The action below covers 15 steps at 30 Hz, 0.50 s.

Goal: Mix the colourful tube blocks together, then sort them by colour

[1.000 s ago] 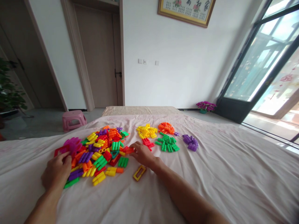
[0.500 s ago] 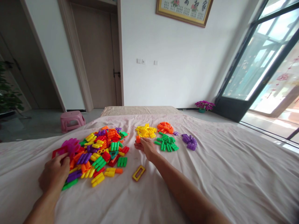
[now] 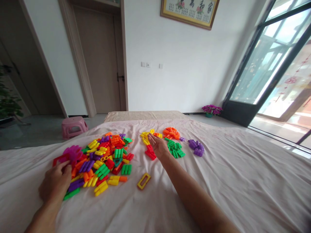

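My left hand (image 3: 55, 181) rests at the near left edge of a mixed heap of plastic building blocks (image 3: 103, 169). Its fingers are curled in beside a red block (image 3: 57, 160) and magenta flower-shaped pieces (image 3: 74, 152); what lies in them is hidden. My right hand (image 3: 159, 148) is over the sorted piles, with an orange block (image 3: 158, 135) at its far side, apparently gripped by partly hidden fingers. Around it are yellow blocks (image 3: 145, 135), red blocks (image 3: 150, 152), green blocks (image 3: 176, 149) and a pile of orange blocks (image 3: 171, 133).
Purple blocks (image 3: 196, 148) lie on the right of the piles. A yellow rectangular frame piece (image 3: 144, 181) is on the wrinkled pale cloth (image 3: 243, 181) nearer to me. A pink stool (image 3: 74, 127) stands beyond the left edge.
My right hand has moved away and slightly right with the orange block, uncovering the red blocks. My left hand stays at the heap. The view has shifted slightly.
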Available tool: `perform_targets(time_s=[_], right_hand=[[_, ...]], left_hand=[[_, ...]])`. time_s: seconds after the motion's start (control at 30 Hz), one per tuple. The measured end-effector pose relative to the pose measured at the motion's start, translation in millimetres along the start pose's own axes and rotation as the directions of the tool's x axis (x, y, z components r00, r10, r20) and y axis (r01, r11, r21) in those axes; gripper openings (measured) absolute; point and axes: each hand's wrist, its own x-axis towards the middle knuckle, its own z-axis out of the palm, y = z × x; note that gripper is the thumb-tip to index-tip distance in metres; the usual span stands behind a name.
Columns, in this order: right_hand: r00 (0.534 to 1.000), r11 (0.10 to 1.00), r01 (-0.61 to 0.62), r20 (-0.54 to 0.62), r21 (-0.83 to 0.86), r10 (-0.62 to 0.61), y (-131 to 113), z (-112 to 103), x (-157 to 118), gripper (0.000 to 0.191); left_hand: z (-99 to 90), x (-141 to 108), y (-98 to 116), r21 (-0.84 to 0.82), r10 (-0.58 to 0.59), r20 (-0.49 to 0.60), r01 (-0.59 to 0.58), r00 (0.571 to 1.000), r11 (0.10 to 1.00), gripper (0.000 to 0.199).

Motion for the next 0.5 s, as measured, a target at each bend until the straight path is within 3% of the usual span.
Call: perform_targets(time_s=[0.13, 0.3, 0.4, 0.5], right_hand=[[0.998, 0.999, 0.038, 0.057, -0.038, -0.036, 4.5, -0.7, -5.7, 0.035], [0.995, 0.981, 0.096, 0.045, -0.167, -0.090, 2.9, -3.4, -6.5, 0.046], [0.999, 0.950, 0.035, 0.044, -0.309, -0.022, 4.1, -3.6, -10.5, 0.040], [0.989, 0.893, 0.028, 0.144, -0.449, 0.041, 16.9, 0.0, -23.0, 0.036]], left_hand=[[-3.3, -1.6, 3.2, -0.013, -0.056, 0.025, 0.056, 0.998, 0.998, 0.063], [-7.6, -5.1, 7.8, -0.013, -0.057, 0.025, 0.057, 0.998, 0.998, 0.063], [-8.8, -5.9, 9.1, -0.007, -0.071, 0.033, 0.071, 0.997, 0.997, 0.063], [-8.5, -5.3, 9.1, -0.014, -0.071, 0.032, 0.071, 0.997, 0.997, 0.063]])
